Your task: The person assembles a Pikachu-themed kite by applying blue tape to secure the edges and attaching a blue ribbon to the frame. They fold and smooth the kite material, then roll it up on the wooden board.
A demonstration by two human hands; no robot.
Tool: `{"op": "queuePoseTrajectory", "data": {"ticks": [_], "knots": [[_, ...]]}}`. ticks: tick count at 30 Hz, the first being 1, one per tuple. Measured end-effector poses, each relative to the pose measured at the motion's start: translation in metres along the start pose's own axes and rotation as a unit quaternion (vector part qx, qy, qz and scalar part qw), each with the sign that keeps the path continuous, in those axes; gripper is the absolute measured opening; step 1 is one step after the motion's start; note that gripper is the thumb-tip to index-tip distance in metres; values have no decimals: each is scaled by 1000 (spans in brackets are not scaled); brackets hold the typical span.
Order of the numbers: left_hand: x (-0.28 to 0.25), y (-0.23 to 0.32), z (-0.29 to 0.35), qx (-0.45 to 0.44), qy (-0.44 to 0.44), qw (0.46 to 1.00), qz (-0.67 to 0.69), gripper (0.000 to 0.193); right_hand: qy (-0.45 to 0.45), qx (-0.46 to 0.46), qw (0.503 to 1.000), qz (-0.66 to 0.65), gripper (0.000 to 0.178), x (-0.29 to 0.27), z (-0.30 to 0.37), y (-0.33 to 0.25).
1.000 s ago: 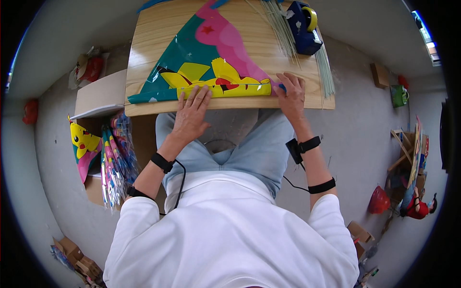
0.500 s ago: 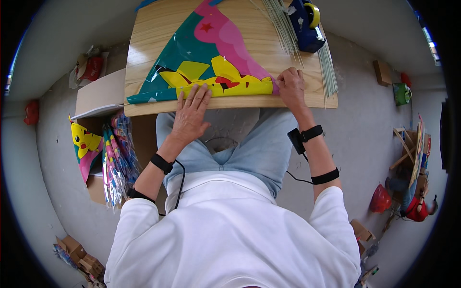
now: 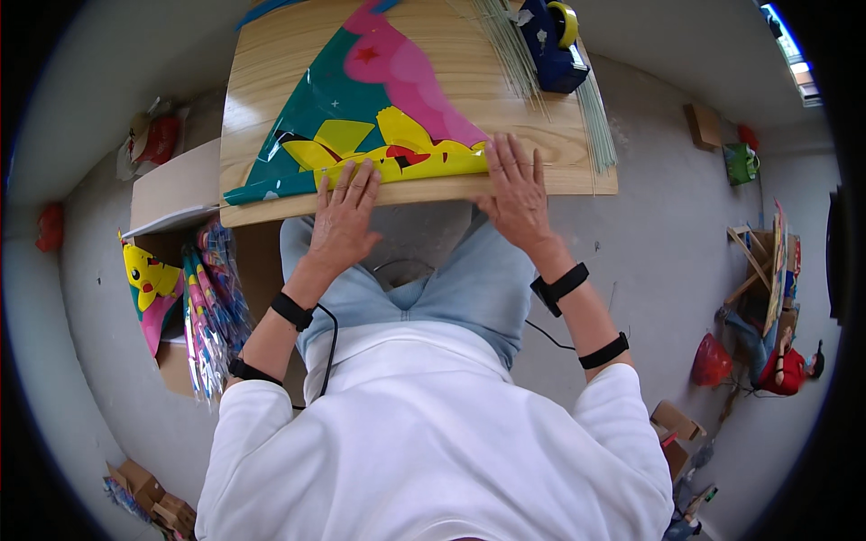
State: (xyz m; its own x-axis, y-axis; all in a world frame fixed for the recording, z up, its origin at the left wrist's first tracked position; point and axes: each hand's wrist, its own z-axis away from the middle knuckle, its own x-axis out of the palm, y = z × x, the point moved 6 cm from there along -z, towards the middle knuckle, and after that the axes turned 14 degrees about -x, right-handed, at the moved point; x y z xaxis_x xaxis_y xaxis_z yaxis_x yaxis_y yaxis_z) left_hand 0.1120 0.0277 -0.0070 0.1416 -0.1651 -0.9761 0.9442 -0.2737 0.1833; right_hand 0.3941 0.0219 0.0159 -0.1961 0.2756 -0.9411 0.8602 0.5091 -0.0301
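Note:
A triangular plastic kite sheet [image 3: 338, 95], teal and pink with a yellow cartoon figure, lies on the wooden table. Its near edge is rolled into a narrow strip [image 3: 419, 168] along the table's front. My left hand [image 3: 341, 225] rests flat on the left-middle of that strip, fingers stretched out. At the strip's right end lies my right hand [image 3: 520, 200], its fingers straight and pressing down flat. Whatever is under the right fingertips is hidden.
On the table [image 3: 568, 176] stand a blue tape dispenser [image 3: 561, 65] and thin pale rods [image 3: 512, 56]. An open cardboard box [image 3: 176, 191] at the left holds several wrapped, folded bundles [image 3: 212, 298]. Far right, a person in red [image 3: 783, 368] sits beside a wooden frame.
My right hand has opened from a pinch at the sheet's right corner and now lies flat, further left on the rolled strip. My left hand stays on the strip. The view has shifted slightly.

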Motion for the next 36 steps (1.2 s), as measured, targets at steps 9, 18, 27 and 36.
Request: {"op": "queuePoseTrajectory", "data": {"ticks": [9,18,27,36], "knots": [[-2,1,1,6,-8,1000,-10,114,-102,37,994,-12,113,31,28,14],[-4,3,2,16,15,1000,-5,110,-69,31,997,5,113,18,9,-21],[0,5,-2,-23,18,1000,-1,110,-116,62,991,-14,114,32,3,-34],[2,8,-6,-18,37,999,-14,110,-102,70,992,-38,115,35,7,-31]]}}
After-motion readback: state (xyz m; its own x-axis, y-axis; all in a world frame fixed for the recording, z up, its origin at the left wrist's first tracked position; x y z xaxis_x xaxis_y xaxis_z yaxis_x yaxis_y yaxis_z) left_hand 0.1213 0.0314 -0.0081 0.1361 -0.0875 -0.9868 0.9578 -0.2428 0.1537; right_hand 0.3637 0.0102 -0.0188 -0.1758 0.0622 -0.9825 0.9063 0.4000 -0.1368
